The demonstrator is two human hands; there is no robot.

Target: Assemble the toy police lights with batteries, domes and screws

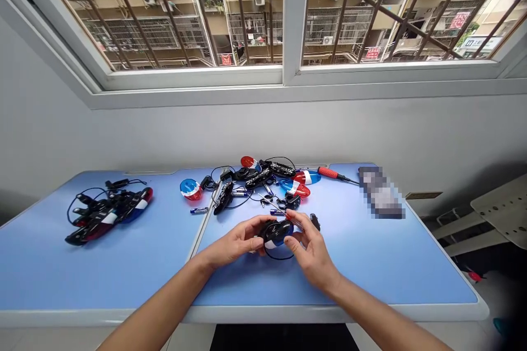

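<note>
My left hand (242, 237) is closed on the left end of a glossy black plastic unit (276, 233) with blue and white cover parts and a thin black cable looping below it. My right hand (310, 249) is at the unit's right end, its thumb against the blue part. Between the right fingers sits a slim screwdriver (272, 202) with a bit of red at the grip; its metal shaft points up and left, away from the unit. Most of its handle is hidden by the fingers. A small black piece (315, 222) shows just beyond that hand.
Behind the hands lie black housings (259, 177), red-and-blue covers (294, 187), cables and several blue batteries (199, 210). Similar assembled units (109, 216) are piled at left. A red-handled screwdriver (331, 173) and a blurred-out flat object (381, 192) lie at right on the blue table (135, 279).
</note>
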